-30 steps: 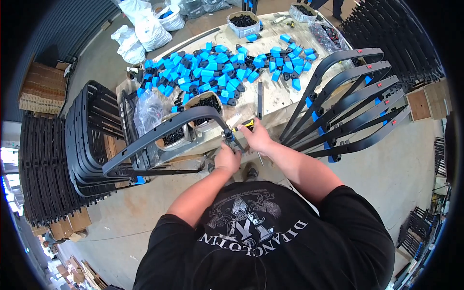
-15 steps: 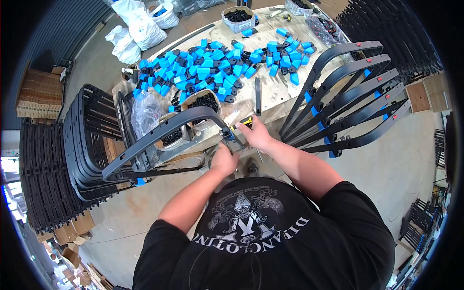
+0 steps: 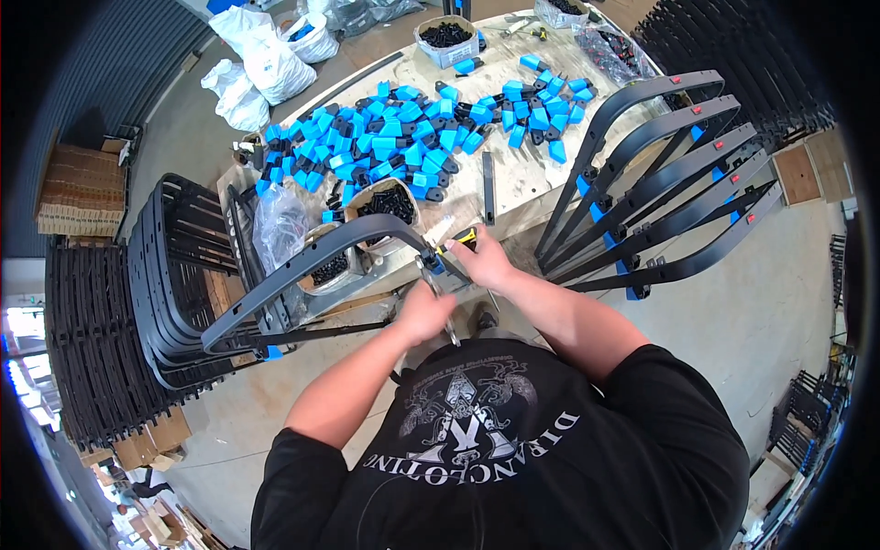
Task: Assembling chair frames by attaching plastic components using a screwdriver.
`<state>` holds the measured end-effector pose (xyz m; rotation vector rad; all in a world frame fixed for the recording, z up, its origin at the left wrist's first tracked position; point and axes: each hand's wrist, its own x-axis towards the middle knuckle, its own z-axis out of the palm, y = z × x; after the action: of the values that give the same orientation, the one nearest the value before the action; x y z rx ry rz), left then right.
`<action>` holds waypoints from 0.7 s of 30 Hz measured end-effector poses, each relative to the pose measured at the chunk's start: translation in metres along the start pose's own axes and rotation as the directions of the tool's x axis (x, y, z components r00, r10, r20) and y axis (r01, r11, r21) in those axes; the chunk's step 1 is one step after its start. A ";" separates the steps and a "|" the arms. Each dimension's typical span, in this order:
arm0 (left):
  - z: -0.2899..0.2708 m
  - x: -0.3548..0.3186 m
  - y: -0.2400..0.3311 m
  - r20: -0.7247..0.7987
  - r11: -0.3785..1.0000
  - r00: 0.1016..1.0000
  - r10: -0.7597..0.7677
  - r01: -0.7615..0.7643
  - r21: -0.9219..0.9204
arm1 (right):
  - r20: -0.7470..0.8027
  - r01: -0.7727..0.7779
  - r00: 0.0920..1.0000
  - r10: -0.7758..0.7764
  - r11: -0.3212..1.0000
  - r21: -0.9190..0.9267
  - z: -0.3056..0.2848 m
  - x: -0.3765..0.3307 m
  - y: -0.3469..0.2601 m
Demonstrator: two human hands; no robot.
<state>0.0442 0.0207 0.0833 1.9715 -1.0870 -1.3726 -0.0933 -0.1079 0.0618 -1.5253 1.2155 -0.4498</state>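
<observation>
A black bent tube frame (image 3: 302, 259) spans from the left and rests by the bench's near edge. At its right end, a small blue piece (image 3: 436, 267) sits between my hands. My left hand (image 3: 424, 313) is closed around a silver spanner (image 3: 450, 327), whose upper end reaches close to that joint. My right hand (image 3: 486, 260) grips a yellow-and-black handled tool, probably a screwdriver (image 3: 461, 240), against the frame end. A thin rod shows just below my right hand; its link to the tool is hidden.
Blue-and-black parts (image 3: 376, 137) lie heaped on the bench (image 3: 527, 188). A box of black fasteners (image 3: 390, 202) and a clear plastic bag (image 3: 280, 225) stand near the frame. More bent frames (image 3: 632, 174) lean at the right; others (image 3: 151, 284) stack at the left.
My left hand has shifted slightly and the silver spanner now shows clearly in it. My right hand keeps its hold on the yellow-and-black tool at the frame end.
</observation>
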 end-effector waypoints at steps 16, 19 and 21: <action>-0.019 0.013 -0.001 0.175 0.898 0.939 -0.296 0.336 -0.285 | 0.065 0.037 0.997 -0.038 0.999 0.010 -0.004 0.000 -0.001; 0.014 -0.001 -0.027 -0.226 0.961 0.964 0.139 -0.077 0.265 | 0.034 0.024 0.999 -0.024 1.000 -0.007 0.004 -0.007 -0.007; 0.031 0.007 -0.024 -0.301 0.916 0.951 0.072 0.056 0.397 | 0.033 0.054 0.998 -0.056 0.997 0.048 0.010 -0.004 0.003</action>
<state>0.0246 0.0299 0.0499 2.3690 -1.2955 -0.8310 -0.0882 -0.0990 0.0570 -1.5235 1.1316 -0.4834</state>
